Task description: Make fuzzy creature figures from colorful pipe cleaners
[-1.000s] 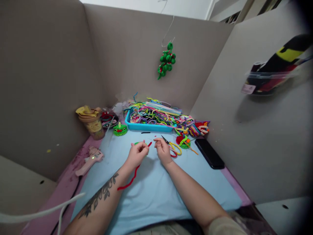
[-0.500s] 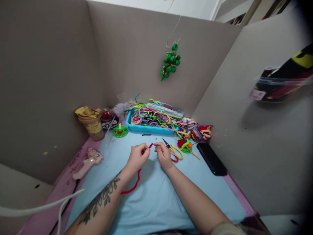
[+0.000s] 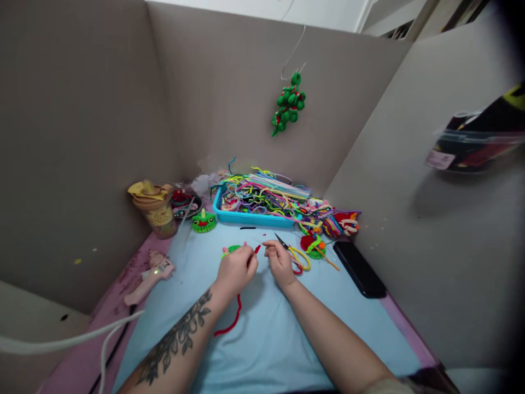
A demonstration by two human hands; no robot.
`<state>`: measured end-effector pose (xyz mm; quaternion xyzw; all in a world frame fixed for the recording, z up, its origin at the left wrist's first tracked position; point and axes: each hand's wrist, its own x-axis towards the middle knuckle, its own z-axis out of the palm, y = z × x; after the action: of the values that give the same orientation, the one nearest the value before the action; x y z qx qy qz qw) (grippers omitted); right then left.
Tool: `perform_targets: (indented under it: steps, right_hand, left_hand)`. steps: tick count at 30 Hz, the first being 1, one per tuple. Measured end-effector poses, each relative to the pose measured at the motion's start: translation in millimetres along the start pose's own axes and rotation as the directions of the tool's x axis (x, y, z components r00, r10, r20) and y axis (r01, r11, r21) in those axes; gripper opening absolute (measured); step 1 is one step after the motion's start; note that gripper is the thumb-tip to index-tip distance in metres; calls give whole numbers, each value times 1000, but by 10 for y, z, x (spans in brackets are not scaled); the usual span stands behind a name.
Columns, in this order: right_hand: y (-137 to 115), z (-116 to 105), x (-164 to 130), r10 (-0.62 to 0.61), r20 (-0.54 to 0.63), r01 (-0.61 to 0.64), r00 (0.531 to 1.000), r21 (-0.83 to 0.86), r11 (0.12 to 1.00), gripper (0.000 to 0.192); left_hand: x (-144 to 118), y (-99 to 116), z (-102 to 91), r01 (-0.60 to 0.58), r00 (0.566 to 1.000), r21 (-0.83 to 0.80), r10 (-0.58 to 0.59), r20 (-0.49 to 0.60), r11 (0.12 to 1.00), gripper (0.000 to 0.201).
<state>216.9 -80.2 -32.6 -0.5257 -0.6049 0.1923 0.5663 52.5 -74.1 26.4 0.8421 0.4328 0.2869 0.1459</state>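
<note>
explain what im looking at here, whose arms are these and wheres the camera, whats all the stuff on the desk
There is no machine here. The camera sits on a person's head, looking forward and down, so the two bare arms coming in from the bottom are that person's own.

The left hand pinches a red pipe cleaner whose tail trails back across the light blue mat; a small green piece shows at its fingertips. The right hand meets it at the pipe cleaner's tip.

Around them: yellow-handled scissors beside the right hand, a blue tray heaped with coloured pipe cleaners, a black phone, a pink glue gun, and a lidded cup. A green ornament hangs on the partition wall.
</note>
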Motion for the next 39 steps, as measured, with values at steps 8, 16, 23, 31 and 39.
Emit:
perform_targets:
  steps: [8, 16, 23, 31, 39]
  right_hand:
    - [-16, 18, 10, -109, -25, 108, 994, -13, 994, 27]
    - [-64, 55, 19, -194, -36, 192, 980, -52, 980, 14]
    - [-131, 43, 0, -206, -4, 206, 978, -40, 978, 17]
    - [-165, 34, 4, -251, 79, 251, 965, -2, 968, 19]
    - [-163, 24, 13, -246, 98, 255, 964, -98, 962, 13]
  left_hand:
    - [29, 38, -26, 23, 998, 4, -23, 63, 1000, 22]
    - [58, 30, -45, 69, 987, 121, -86, 135, 990, 26]
    - [81, 37, -59, 72, 985, 148, -93, 144, 986, 28]
    - [54, -46, 6, 82, 986, 10, -82, 148, 997, 26]
    - [40, -14, -22, 85, 986, -72, -73, 148, 994, 26]
